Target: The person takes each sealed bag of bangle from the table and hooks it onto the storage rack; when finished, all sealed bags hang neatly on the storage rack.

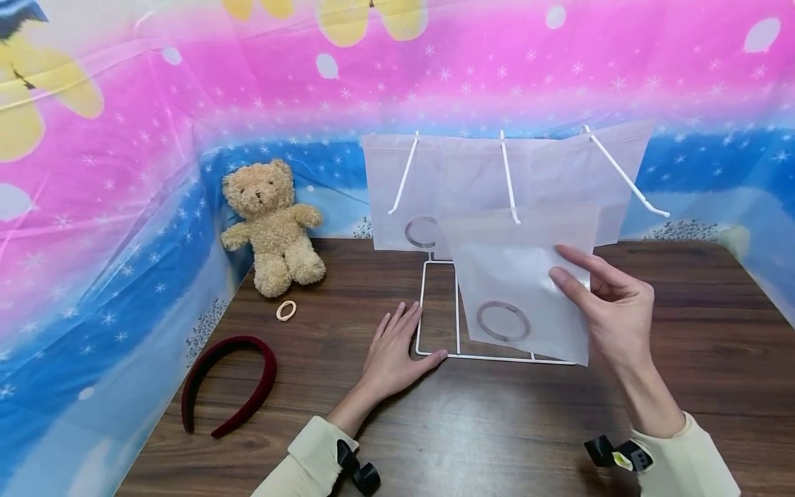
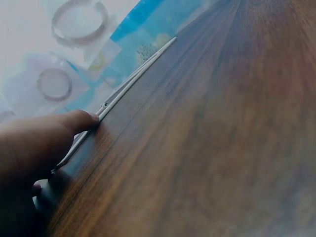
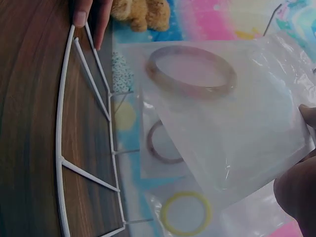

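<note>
My right hand (image 1: 621,307) pinches the right edge of a frosted plastic bag (image 1: 515,269) between thumb and fingers. A pinkish-brown bangle (image 1: 504,304) lies in the bag's lower part. The bag is held up in front of a white wire display rack (image 1: 497,357) and overlaps its middle hook (image 1: 508,176). More frosted bags (image 1: 394,166) hang behind on the rack; in the right wrist view one contains a brownish bangle and another a yellow bangle (image 3: 165,215). With fingers extended, my left hand (image 1: 394,355) rests at the rack base's left front corner, thumb at the front wire.
A tan teddy bear (image 1: 270,228) sits against the backdrop at the table's back left. Before it lies a small cream ring (image 1: 279,308), and nearer, a dark red headband (image 1: 267,373). A patterned cloth (image 1: 186,103) borders the wooden table (image 1: 497,428) at left and back.
</note>
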Available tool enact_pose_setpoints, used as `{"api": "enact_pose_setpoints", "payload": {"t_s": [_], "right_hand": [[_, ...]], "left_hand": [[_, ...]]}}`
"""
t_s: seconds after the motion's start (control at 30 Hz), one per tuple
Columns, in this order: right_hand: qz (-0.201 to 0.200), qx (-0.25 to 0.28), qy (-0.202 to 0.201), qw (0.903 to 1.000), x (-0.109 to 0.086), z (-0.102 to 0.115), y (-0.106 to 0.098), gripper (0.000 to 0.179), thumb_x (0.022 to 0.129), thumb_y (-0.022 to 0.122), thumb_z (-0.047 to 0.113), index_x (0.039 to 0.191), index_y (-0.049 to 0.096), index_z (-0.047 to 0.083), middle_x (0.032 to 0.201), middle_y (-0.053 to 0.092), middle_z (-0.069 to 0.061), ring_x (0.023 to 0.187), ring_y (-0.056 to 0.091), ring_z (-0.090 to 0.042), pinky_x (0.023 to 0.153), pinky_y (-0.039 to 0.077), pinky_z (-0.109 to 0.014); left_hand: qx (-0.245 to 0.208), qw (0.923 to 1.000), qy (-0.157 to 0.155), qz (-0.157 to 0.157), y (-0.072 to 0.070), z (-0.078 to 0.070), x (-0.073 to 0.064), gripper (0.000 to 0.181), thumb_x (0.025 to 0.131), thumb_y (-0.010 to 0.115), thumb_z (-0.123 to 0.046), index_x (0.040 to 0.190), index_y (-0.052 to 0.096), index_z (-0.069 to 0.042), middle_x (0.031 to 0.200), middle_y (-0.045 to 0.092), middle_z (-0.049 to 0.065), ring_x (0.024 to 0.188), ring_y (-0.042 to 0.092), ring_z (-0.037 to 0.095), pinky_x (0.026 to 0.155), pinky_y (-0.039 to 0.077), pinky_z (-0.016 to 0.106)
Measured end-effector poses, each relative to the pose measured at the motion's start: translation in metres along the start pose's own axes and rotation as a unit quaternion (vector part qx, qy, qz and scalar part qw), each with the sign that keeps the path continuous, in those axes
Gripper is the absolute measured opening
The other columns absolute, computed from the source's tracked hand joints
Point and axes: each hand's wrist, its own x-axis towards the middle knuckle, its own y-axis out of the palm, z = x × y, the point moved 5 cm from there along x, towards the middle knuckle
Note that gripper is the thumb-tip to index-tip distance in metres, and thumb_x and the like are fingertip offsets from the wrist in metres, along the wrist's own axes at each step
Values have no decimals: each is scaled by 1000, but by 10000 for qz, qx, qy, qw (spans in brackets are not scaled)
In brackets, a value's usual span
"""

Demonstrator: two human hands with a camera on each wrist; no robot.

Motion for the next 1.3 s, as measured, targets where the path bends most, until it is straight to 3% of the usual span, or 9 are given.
{"api": "enact_pose_setpoints", "payload": {"t_s": [0.03, 0.17, 0.27, 0.43, 0.67, 1.1, 1.3], "right_hand": [[-46, -52, 42, 10000, 3, -3, 0, 36, 80, 76, -7, 115, 68, -9, 46, 36, -5, 39, 34, -8, 35, 40, -19], [-175, 144, 213, 9995, 19, -18, 3, 37, 79, 79, -2, 115, 69, -7, 60, 63, -9, 52, 56, -7, 52, 56, -24], [-217, 631, 386, 9970, 36, -30, 7, 40, 79, 79, -3, 117, 68, -8, 87, 73, -14, 66, 67, -12, 60, 58, -27], [-313, 1250, 727, 9890, 61, -51, 12, 42, 79, 79, -3, 119, 68, -6, 103, 72, -15, 81, 70, -17, 67, 59, -28], [-385, 1778, 925, 9790, 82, -65, 11, 42, 79, 78, -6, 120, 68, -4, 105, 72, -16, 85, 69, -17, 71, 58, -26], [-278, 1988, 593, 9778, 87, -67, 4, 39, 79, 72, -15, 117, 67, -8, 117, 68, -17, 99, 66, -21, 81, 55, -27], [39, 1280, 666, 9895, 83, -68, -7, 40, 82, 74, -8, 121, 66, -7, 121, 67, -13, 99, 67, -18, 82, 54, -26]], "left_hand": [[6, 10000, -7, 2, 0, 0, 0, 93, 84, 58, -69, 150, 38, -6, 155, 36, 6, 145, 25, 27, 117, 17, 45], [8, 10000, -4, -19, 0, -2, -1, 93, 84, 60, -68, 150, 38, -6, 155, 36, 7, 145, 24, 27, 117, 16, 46], [33, 10000, 4, -38, 0, -3, 0, 94, 84, 60, -67, 150, 38, -5, 155, 36, 7, 145, 24, 27, 117, 16, 46], [93, 10000, 18, -15, 1, -6, 1, 94, 84, 59, -69, 150, 39, -5, 155, 36, 7, 145, 25, 27, 117, 17, 46], [73, 10000, 32, 60, 4, -12, 2, 93, 85, 57, -69, 151, 38, -6, 155, 35, 6, 145, 24, 26, 117, 16, 45], [67, 9999, 89, 19, 4, -16, 2, 92, 85, 58, -68, 150, 39, -5, 155, 36, 6, 145, 24, 26, 117, 16, 44], [29, 10000, 79, 52, 4, -17, 4, 92, 84, 59, -67, 150, 39, -5, 155, 36, 6, 145, 24, 26, 118, 14, 43]]}}
